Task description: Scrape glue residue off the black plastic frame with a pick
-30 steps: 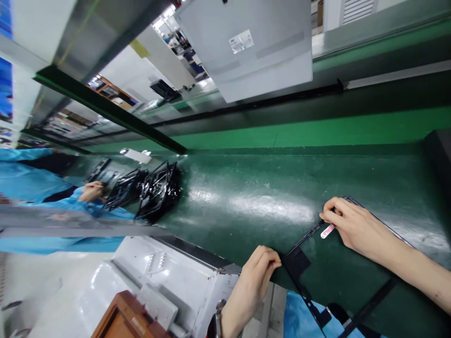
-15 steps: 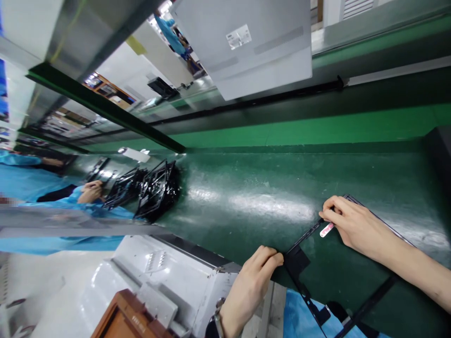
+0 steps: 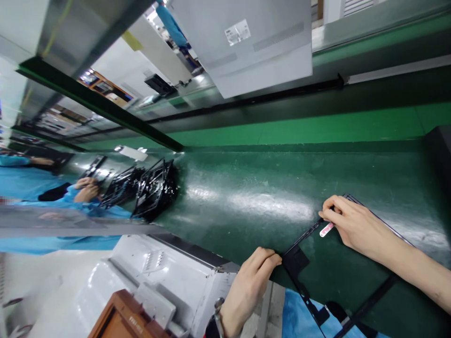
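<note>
The left hand (image 3: 252, 286) pinches a corner of the thin black plastic frame (image 3: 299, 281) at the green bench's (image 3: 225, 225) edge; the right's curled fingers grip its upper side and a pink-and-white strip (image 3: 327, 229). Light, even pressure should avoid flexing it; the label's (image 3: 237, 32) print is illegible.

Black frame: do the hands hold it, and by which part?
Yes. The left hand pinches the black frame at one corner; the right hand grips its rim near the next corner. A pinkish strip sticks out beneath.
</note>
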### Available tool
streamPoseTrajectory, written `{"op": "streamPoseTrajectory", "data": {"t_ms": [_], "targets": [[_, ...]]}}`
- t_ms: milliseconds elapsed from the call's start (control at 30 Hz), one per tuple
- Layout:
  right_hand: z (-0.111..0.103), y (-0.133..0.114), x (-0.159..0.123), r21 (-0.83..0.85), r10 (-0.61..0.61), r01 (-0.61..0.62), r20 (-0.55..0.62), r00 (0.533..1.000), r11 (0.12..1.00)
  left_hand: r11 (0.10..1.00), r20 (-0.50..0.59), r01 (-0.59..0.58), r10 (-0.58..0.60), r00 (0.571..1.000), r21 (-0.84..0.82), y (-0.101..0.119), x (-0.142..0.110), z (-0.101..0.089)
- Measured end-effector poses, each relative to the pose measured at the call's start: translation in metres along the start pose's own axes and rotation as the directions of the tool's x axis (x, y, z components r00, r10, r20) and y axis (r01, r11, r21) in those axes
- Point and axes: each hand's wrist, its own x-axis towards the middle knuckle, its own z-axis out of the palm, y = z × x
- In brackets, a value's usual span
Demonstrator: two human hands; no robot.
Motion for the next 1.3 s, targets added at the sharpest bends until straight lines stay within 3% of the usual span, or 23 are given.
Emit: {"op": "streamPoseTrajectory", "data": {"t_ms": [300,567,800,900,1100,1300], "targets": [[0.0,0.001,-0.001,-0.013,0.009,-0.009,0.018,1.0,1.0,0.996,0.115,0.051,-0.06,0.992,0.074,0.006,0.0,-0.001],[-0.002,-0.001,0.001,0.03,0.014,-0.014,0.0,1.0,0.999,0.956,-0.037,0.155,-0.17,0.985,-0.25,-0.001,-0.004,0.006],[-0.002,0.0,0.001,0.034,-0.001,0.002,-0.012,1.0,0.999,0.952,-0.037,0.148,-0.164,0.986,-0.27,0.0,-0.002,0.002],[-0.001,0.0,0.0,0.032,-0.006,0.006,-0.017,1.0,0.999,0.969,-0.123,0.092,-0.123,0.985,-0.231,0.0,0.001,0.0],[0.001,0.004,0.001,0.058,0.004,-0.004,-0.001,1.0,0.998,0.99,-0.349,0.107,-0.134,0.927,-0.097,-0.006,0.034,-0.005],[-0.009,0.01,-0.001,0.109,-0.031,0.034,-0.022,0.999,0.993,0.996,-0.355,0.064,-0.084,0.931,-0.068,-0.025,0.095,0.01]]}}
